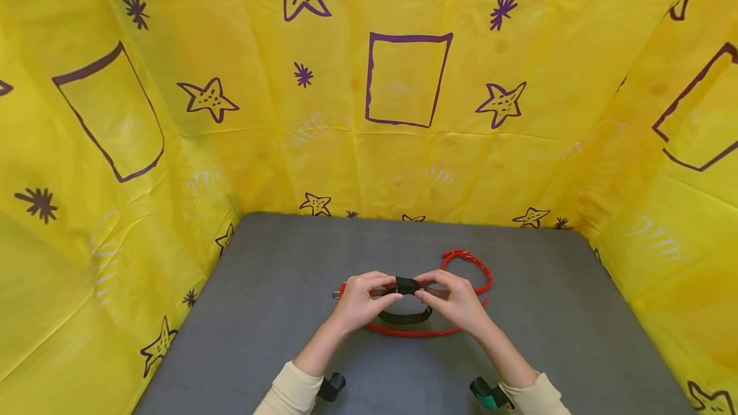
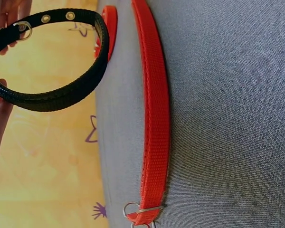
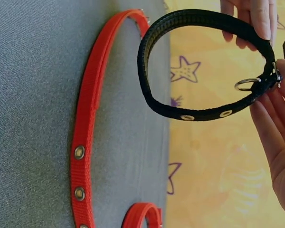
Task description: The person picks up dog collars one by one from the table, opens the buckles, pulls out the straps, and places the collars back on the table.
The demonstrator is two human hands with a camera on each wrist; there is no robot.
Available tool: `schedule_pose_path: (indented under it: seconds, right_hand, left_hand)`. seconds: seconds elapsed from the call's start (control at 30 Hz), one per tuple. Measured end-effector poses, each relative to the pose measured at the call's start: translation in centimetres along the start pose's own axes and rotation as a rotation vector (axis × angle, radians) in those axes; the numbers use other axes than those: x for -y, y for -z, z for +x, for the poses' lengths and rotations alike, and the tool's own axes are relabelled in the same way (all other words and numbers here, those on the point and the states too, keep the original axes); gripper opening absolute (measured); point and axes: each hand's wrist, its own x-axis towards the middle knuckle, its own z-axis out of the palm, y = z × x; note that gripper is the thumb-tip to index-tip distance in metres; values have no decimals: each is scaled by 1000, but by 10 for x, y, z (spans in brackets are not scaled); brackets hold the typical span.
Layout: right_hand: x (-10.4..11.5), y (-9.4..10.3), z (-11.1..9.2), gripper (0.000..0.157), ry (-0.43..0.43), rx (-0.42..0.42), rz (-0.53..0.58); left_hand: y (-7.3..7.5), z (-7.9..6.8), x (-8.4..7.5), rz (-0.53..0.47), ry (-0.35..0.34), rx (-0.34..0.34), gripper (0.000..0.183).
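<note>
A black collar [image 3: 199, 18] with metal eyelets and a D-ring is held up in a closed loop, close over the grey table. My left hand [image 1: 363, 303] pinches the band on one side of the buckle [image 3: 275, 73]. On the other side my right hand [image 1: 452, 300] holds it with thumb and fingers near the strap's end. Below the loop, a long red collar [image 2: 156, 118] lies stretched in a curve, with metal rings at one end and eyelets [image 3: 79, 152] along the other.
Behind my right hand a second red collar [image 1: 489, 277] lies curled in a loop on the grey table [image 1: 553, 325]. Yellow cloth walls [image 1: 403, 165] with purple drawings enclose the back and both sides. Dark devices [image 1: 331, 387] sit at my wrists, beside the cream sleeves.
</note>
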Motion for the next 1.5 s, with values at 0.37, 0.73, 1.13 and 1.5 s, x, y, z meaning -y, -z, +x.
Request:
schedule_pose_path:
  seconds: [0.37,0.73,1.13,1.5]
  right_hand:
    - [-1,-2,0,20,-59,-55,19]
    - [-15,-3,0,21,-46,-106,41]
    - [-38,-3,1,20,-61,-87,24]
    - [-36,-7,1,23,-20,-76,10]
  left_hand:
    - [-3,-2,5,-43,43,-39,20]
    - [-5,-2,17,-28,101,-39,21]
    - [-7,-3,39,49,89,-36,26]
    - [-12,6,31,82,-86,-36,16]
